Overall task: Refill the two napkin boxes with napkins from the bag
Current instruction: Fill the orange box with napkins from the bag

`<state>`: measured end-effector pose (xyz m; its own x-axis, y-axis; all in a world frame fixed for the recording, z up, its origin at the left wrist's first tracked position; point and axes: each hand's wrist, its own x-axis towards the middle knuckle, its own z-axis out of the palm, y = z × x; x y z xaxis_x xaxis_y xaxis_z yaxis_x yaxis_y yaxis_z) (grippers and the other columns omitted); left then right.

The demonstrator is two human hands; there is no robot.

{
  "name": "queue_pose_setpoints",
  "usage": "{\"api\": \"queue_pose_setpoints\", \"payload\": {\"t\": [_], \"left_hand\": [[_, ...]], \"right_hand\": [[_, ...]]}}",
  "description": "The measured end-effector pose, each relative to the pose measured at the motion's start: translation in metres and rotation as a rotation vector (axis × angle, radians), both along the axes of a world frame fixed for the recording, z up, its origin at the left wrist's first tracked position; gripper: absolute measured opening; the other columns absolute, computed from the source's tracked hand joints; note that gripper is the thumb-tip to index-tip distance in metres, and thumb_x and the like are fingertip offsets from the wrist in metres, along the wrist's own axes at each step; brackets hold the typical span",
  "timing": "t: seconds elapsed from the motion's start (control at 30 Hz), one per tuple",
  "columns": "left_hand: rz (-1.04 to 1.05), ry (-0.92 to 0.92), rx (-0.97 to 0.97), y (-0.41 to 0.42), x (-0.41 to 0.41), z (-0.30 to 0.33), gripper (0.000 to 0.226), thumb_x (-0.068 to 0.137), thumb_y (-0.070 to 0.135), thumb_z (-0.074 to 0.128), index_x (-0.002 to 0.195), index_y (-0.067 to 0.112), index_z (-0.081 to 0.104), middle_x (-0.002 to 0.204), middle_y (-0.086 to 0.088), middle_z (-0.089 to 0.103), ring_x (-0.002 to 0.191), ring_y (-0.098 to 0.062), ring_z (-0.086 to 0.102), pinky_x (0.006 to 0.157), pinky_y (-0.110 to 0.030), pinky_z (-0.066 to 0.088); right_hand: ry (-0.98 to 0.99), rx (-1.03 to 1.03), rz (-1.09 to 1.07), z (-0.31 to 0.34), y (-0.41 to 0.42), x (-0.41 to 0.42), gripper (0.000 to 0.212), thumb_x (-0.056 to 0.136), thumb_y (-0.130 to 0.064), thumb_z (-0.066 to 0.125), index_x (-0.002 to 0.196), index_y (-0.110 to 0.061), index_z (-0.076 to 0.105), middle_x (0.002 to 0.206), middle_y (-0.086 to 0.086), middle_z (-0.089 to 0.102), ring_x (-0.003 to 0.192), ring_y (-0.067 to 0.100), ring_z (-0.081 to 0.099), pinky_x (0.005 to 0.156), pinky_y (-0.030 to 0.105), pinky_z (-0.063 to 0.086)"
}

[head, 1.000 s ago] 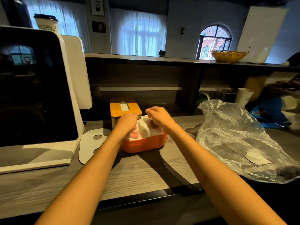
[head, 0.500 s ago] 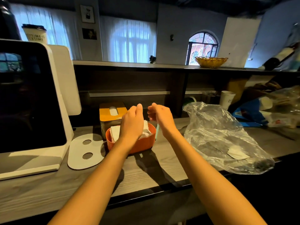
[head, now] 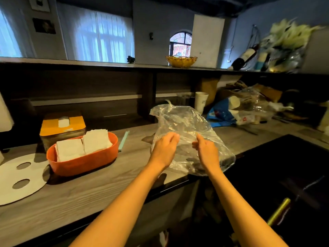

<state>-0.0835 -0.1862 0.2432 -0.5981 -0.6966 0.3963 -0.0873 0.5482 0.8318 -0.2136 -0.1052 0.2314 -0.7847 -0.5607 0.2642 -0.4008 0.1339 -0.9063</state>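
Head view: clear plastic bag (head: 187, 125) lies crumpled on the table right of the orange napkin box (head: 83, 161), which holds two white napkin stacks. Left hand (head: 164, 148) and right hand (head: 206, 150), fingers loosely curled and holding nothing, hover just over the bag. Film looks thin, limp and slippery, probably near weightless; best pinched at its rim.

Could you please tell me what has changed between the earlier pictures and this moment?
Both hands left the orange box and moved right to the clear plastic bag. The left hand and right hand now hover at the bag with fingers loosely curled, with no clear grip on it. The orange box, now uncovered, shows two napkin stacks. The yellow-lidded box stayed behind it.
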Motion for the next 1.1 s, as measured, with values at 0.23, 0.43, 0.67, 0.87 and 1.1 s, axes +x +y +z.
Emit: {"api": "queue_pose_setpoints", "payload": {"t": [0.23,0.43,0.67,0.87,1.1], "left_hand": [[0.045,-0.555,-0.554,-0.031,-0.054,-0.021,0.059,0.103,0.038,0.039,0.157,0.028,0.018,0.166,0.001,0.006,0.152,-0.018,-0.006,0.121,-0.043,-0.006],[0.138,-0.747,-0.539,-0.06,-0.064,-0.021,0.06,0.1,0.038,0.047,0.155,0.027,0.024,0.142,-0.009,0.047,0.137,-0.029,0.037,0.117,-0.052,0.016],[0.212,-0.648,-0.442,-0.08,-0.042,-0.016,0.037,0.104,0.027,0.037,0.09,0.005,0.063,0.1,-0.016,0.056,0.091,-0.033,0.057,0.078,-0.04,0.041],[0.358,-0.56,-0.492,-0.101,-0.017,-0.002,0.037,0.105,0.024,0.034,0.099,0.001,0.063,0.109,-0.016,0.051,0.095,-0.035,0.054,0.084,-0.046,0.048],[0.28,-0.673,-0.258,-0.126,0.012,-0.015,0.039,0.099,0.025,0.044,0.131,0.003,0.051,0.134,-0.023,0.049,0.124,-0.039,0.045,0.103,-0.046,0.039]], "right_hand": [[0.162,0.346,0.11,-0.019,0.0,-0.042,0.044,0.101,-0.042,0.046,0.086,-0.009,0.07,0.08,0.007,0.068,0.078,0.022,0.063,0.078,0.034,0.048],[0.264,0.384,0.192,-0.033,-0.001,-0.06,0.019,0.088,-0.012,0.068,0.106,-0.008,0.075,0.101,0.006,0.074,0.094,0.018,0.069,0.087,0.032,0.054],[0.274,0.237,0.387,-0.027,-0.007,-0.054,0.013,0.092,-0.005,0.063,0.099,-0.011,0.073,0.091,-0.005,0.07,0.078,-0.005,0.066,0.073,0.016,0.055],[0.275,-0.102,0.418,-0.008,-0.026,-0.026,0.023,0.09,-0.004,0.066,0.108,-0.015,0.07,0.093,-0.01,0.065,0.083,-0.005,0.06,0.078,0.015,0.051],[0.244,0.191,0.638,-0.002,-0.044,-0.005,0.033,0.089,0.002,0.064,0.115,-0.016,0.069,0.094,0.0,0.061,0.085,0.004,0.059,0.079,0.021,0.053]]}}
